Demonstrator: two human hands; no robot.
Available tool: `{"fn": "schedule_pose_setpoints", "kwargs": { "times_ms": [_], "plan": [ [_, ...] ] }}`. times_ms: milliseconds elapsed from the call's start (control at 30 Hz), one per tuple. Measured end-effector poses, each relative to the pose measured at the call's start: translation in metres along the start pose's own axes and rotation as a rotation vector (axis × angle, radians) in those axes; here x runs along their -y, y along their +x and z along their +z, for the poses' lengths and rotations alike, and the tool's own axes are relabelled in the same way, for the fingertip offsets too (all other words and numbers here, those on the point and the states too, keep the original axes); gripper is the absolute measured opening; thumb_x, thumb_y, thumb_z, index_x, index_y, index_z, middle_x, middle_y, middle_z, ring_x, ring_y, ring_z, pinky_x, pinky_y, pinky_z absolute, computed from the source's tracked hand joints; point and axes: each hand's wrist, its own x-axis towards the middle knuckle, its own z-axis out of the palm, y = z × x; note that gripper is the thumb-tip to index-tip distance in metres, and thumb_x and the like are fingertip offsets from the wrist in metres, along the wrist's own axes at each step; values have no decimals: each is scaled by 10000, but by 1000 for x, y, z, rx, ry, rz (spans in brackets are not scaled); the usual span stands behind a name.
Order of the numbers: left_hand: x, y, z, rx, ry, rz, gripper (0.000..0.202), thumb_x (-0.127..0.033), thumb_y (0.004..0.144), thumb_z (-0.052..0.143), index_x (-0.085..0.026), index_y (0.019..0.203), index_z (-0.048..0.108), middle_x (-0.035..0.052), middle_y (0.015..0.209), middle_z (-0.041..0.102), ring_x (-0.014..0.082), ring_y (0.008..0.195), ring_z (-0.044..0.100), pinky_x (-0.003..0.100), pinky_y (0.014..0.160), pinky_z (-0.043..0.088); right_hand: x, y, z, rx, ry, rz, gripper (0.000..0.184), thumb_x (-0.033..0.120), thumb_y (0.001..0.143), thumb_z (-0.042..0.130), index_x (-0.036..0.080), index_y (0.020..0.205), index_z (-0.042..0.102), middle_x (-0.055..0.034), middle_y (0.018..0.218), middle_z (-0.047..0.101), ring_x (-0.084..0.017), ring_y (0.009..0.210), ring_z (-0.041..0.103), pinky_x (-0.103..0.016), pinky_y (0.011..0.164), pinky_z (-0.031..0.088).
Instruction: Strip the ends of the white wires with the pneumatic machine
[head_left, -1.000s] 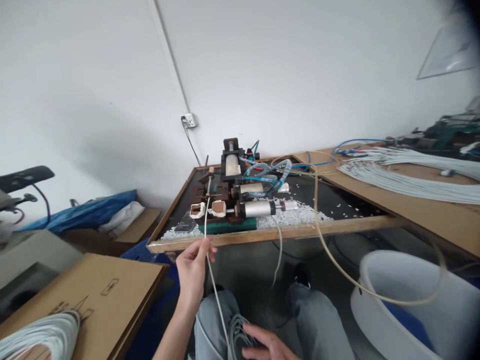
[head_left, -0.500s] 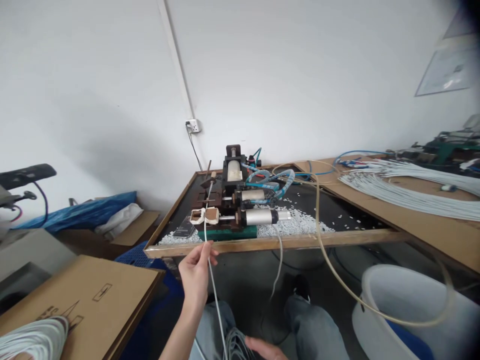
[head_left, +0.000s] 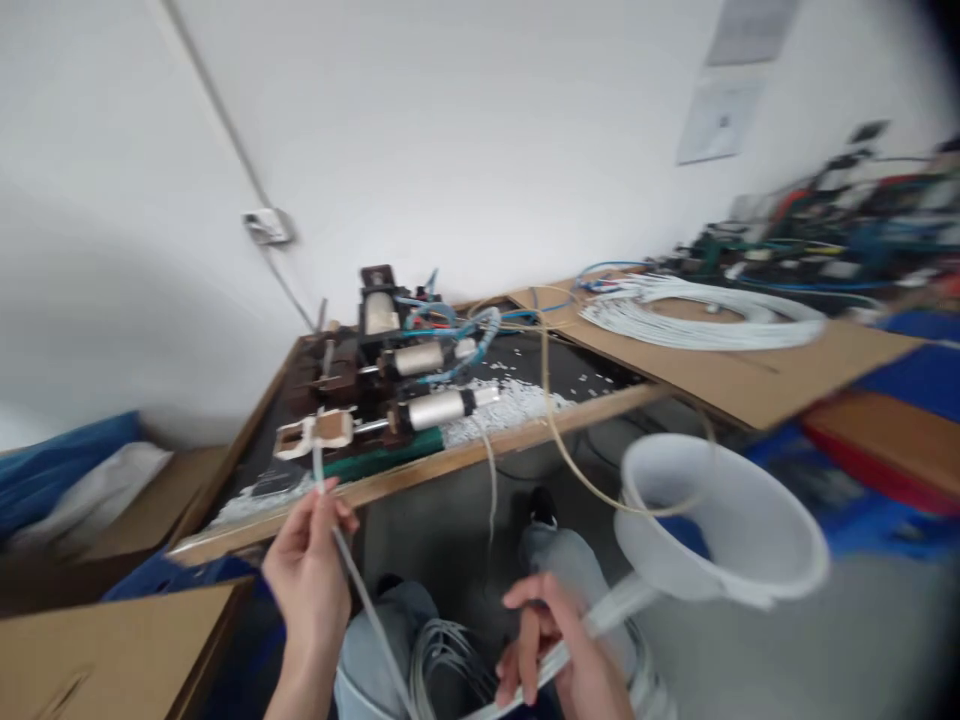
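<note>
The left hand (head_left: pixel 307 565) pinched a thin white cable (head_left: pixel 352 580) between thumb and fingertips, just in front of the near edge of the counter (head_left: pixel 480 455). From the pinch the cable ran up into the cream-coloured clamp at the near left end of the machine (head_left: pixel 375 385) on the counter, and down to the right toward the lap. The right hand (head_left: pixel 559 650), low and blurred, had its fingers curled around another white cable (head_left: pixel 600 620) that slanted up to the right. A bundle of white cables (head_left: pixel 442 655) lay in the lap between the two hands. White scraps (head_left: pixel 510 400) were strewn on the counter just right of the machine. A white tub (head_left: pixel 735 535) stood to the right, near the knee.
</note>
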Motion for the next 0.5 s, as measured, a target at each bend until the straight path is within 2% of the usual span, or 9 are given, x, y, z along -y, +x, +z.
{"fn": "schedule_pose_setpoints", "kwargs": {
  "times_ms": [67, 167, 200, 267, 333, 367, 400, 467, 500],
  "plan": [
    [-3, -12, 4, -25, -33, 111, 175, -280, 774, 732, -188, 922, 726, -53, 634, 565, 100, 574, 496, 224, 588, 416, 1, 1, 0, 100, -30, 5, 688, 766, 821, 477, 113, 773, 690, 72, 294, 418, -115, 277, 510, -237, 473, 503],
    [-7, -30, 8, 37, 127, 211, 162, -298, 823, 673, -219, 953, 731, -31, 682, 599, 148, 634, 534, 294, 719, 473, -2, 1, 1, 174, -111, 12, 788, 815, 815, 390, 93, 756, 702, 81, 313, 377, -58, 270, 364, -229, 492, 506],
    [-7, -35, 9, 136, 257, 223, 181, -328, 837, 652, -229, 959, 741, -10, 730, 638, 176, 691, 575, 320, 777, 483, -3, 0, 2, 181, -153, 5, 806, 807, 832, 361, 86, 776, 716, 80, 327, 374, -52, 287, 340, -231, 519, 511],
    [-7, -43, 11, 433, 514, 254, 250, -392, 835, 639, -252, 1002, 762, 49, 932, 717, 260, 939, 635, 370, 911, 474, -3, -3, 4, 192, -239, 39, 821, 787, 862, 314, 86, 831, 742, 82, 353, 357, -54, 329, 332, -239, 580, 516],
    [-7, -51, 14, 738, 603, 266, 289, -416, 817, 657, -282, 1047, 768, 78, 1174, 697, 323, 1189, 567, 405, 1001, 449, -1, -8, 6, 187, -329, 113, 811, 772, 879, 290, 102, 854, 746, 84, 377, 337, -63, 379, 358, -238, 631, 502],
    [-8, -56, 16, 858, 581, 225, 292, -418, 821, 657, -292, 1060, 768, 86, 1224, 678, 328, 1218, 555, 408, 1004, 457, 1, -10, 6, 179, -374, 157, 796, 777, 873, 299, 112, 856, 736, 85, 390, 333, -69, 405, 371, -232, 638, 487],
    [-10, -61, 18, 946, 537, 137, 283, -423, 838, 643, -291, 1053, 771, 100, 1218, 679, 319, 1155, 602, 397, 956, 494, 2, -12, 6, 167, -422, 201, 784, 794, 853, 315, 123, 849, 720, 87, 404, 332, -73, 422, 372, -224, 623, 464],
    [-16, -72, 22, 1093, 431, -126, 280, -444, 877, 598, -260, 970, 787, 124, 1081, 709, 243, 788, 695, 335, 710, 560, 3, -14, 3, 171, -538, 230, 729, 818, 795, 412, 146, 845, 691, 73, 467, 411, -74, 466, 390, -210, 580, 410],
    [-19, -78, 24, 1149, 386, -235, 288, -449, 879, 599, -237, 906, 792, 123, 978, 716, 194, 616, 656, 303, 590, 536, 1, -14, 1, 196, -588, 230, 697, 816, 760, 480, 156, 844, 686, 58, 516, 469, -76, 494, 410, -208, 563, 390]
  ]
}}
